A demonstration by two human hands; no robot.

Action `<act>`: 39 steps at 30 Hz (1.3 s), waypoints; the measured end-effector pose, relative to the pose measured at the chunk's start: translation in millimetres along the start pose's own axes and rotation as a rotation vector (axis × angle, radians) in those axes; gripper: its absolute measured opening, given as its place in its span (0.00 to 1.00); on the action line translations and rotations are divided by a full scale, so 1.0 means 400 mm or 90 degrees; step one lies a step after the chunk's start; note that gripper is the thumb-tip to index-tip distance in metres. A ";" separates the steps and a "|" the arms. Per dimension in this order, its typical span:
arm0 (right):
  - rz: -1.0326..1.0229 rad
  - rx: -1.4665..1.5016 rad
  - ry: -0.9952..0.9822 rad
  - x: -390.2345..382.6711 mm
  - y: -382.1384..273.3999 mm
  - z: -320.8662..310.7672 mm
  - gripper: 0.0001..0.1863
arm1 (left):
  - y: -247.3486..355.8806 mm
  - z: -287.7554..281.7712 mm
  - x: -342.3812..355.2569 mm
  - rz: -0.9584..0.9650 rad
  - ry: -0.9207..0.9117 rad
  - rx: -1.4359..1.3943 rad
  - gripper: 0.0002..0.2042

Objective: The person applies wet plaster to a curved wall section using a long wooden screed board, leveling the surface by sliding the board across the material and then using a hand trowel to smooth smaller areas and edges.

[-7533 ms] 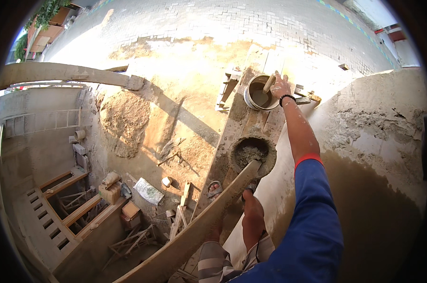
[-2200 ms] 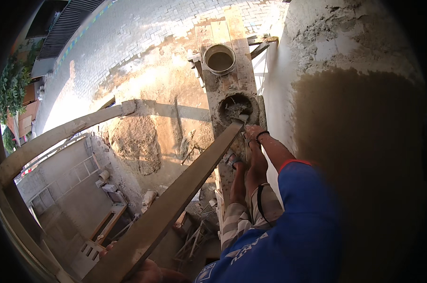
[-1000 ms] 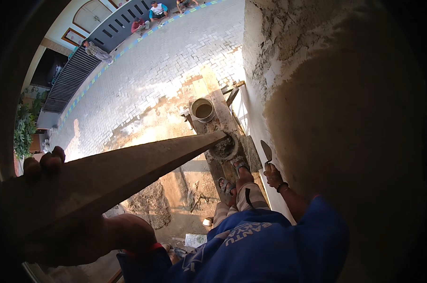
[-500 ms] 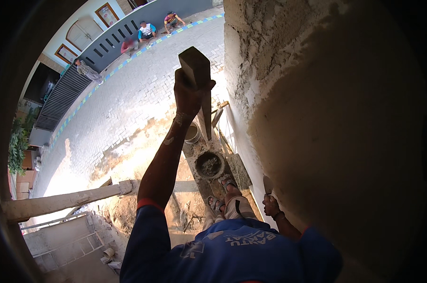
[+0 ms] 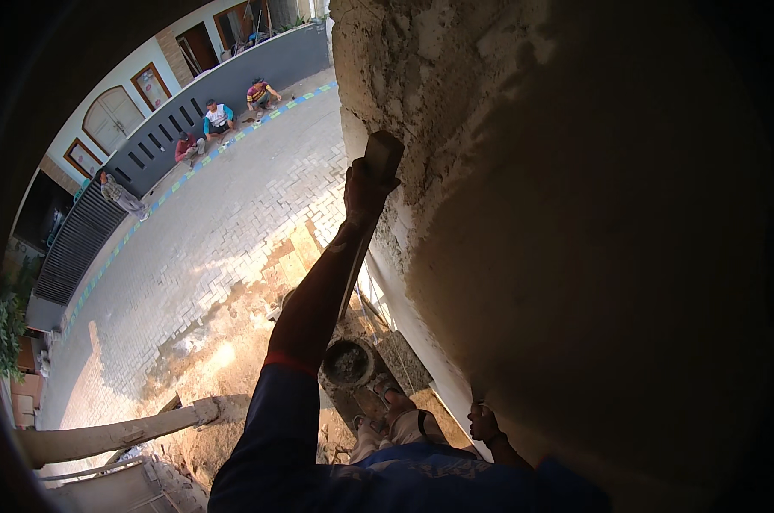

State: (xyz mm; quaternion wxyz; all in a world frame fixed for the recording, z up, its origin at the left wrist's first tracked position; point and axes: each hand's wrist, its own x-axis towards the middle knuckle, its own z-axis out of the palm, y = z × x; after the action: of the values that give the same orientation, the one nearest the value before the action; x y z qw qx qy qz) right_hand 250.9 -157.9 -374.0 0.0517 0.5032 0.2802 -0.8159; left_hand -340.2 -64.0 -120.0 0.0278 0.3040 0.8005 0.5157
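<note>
My left hand (image 5: pixel 367 193), arm stretched up and forward, is wrapped round a long straightedge bar (image 5: pixel 384 154) near its top end. The bar hangs down behind my forearm, close to the edge of the plastered wall (image 5: pixel 455 162); whether it touches the wall I cannot tell. Lower down on the right, my right hand (image 5: pixel 483 422) is closed on the handle of a trowel (image 5: pixel 477 394) beside the wall; its blade is mostly lost in shadow. A round tub of grey mortar (image 5: pixel 348 362) stands in front of my feet.
My feet are on a narrow plank platform (image 5: pixel 340 402) above the ground. A concrete beam (image 5: pixel 130 434) crosses at lower left. Several people crouch or stand along a grey wall (image 5: pixel 259 61) beyond the paved street (image 5: pixel 224 214). Sandy soil (image 5: pixel 207 359) lies below.
My left hand has brought the straightedge to the right, up to the wall's edge. My view has turned, so the street and tub sit differently. The right hand still holds the trowel low by the wall.
</note>
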 end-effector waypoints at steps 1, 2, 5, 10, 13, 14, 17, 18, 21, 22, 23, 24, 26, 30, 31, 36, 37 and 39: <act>0.006 0.063 -0.050 0.032 0.049 -0.078 0.10 | 0.016 0.038 0.024 -0.029 -0.032 -0.008 0.31; -0.055 -0.105 0.150 0.023 0.054 -0.024 0.07 | 0.000 0.049 0.044 -0.035 -0.071 0.014 0.33; -0.033 -0.087 0.224 -0.026 0.073 -0.008 0.14 | -0.024 0.136 0.072 -0.055 -0.148 0.085 0.36; -0.019 -0.299 0.303 -0.073 0.114 0.005 0.16 | -0.120 0.252 0.084 -0.016 -0.178 0.092 0.37; 0.037 -0.260 0.266 -0.046 0.042 0.052 0.17 | -0.366 0.232 0.188 0.304 -0.107 0.256 0.39; -0.004 -0.269 0.268 -0.049 0.068 0.044 0.18 | -0.313 0.254 0.147 0.279 -0.121 0.190 0.39; 0.076 -0.185 0.204 -0.026 0.061 0.018 0.17 | -0.138 0.154 0.031 0.070 -0.114 -0.052 0.40; 0.176 -0.142 0.143 0.003 0.036 0.006 0.18 | -0.151 0.090 0.009 0.068 -0.072 -0.098 0.41; 0.030 -0.510 0.198 0.007 -0.100 0.225 0.22 | -0.285 -0.056 -0.174 -0.063 -0.014 -0.088 0.40; 0.037 -0.634 0.114 0.036 -0.114 0.221 0.16 | -0.346 -0.083 -0.262 -0.145 -0.044 -0.068 0.38; -0.032 -0.784 0.027 0.058 -0.122 0.244 0.13 | -0.419 -0.107 -0.372 -0.210 -0.058 -0.040 0.34; -0.120 -0.922 -0.040 0.081 -0.129 0.261 0.11 | -0.445 -0.147 -0.490 -0.303 -0.106 -0.036 0.30; -0.099 -0.977 -0.093 0.109 -0.159 0.346 0.11 | -0.560 -0.233 -0.774 -0.467 -0.177 0.010 0.28; -0.399 -1.188 -0.224 0.204 -0.122 0.415 0.09 | -0.606 -0.417 -1.363 -0.722 -0.281 0.219 0.28; -0.387 -1.190 -0.193 0.224 -0.125 0.465 0.09 | -0.591 -0.459 -1.492 -0.799 -0.307 0.226 0.29; -0.535 -1.627 -0.662 0.438 -0.113 0.646 0.09 | -0.467 -0.598 -1.955 -1.056 0.022 0.213 0.26; -0.513 -1.691 -0.683 0.456 -0.105 0.677 0.12 | -0.483 -0.613 -2.052 -1.078 0.097 0.232 0.25; -0.279 -1.417 -0.524 0.530 -0.035 0.616 0.18 | -0.465 -0.659 -2.193 -1.110 0.272 0.113 0.24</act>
State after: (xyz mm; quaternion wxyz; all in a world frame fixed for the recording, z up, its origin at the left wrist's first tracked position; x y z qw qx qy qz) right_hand -52.8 -229.7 -465.5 0.4030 -0.1732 0.8718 -0.2180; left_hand 193.8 -782.0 -390.0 0.2363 -0.5123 0.7719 0.2931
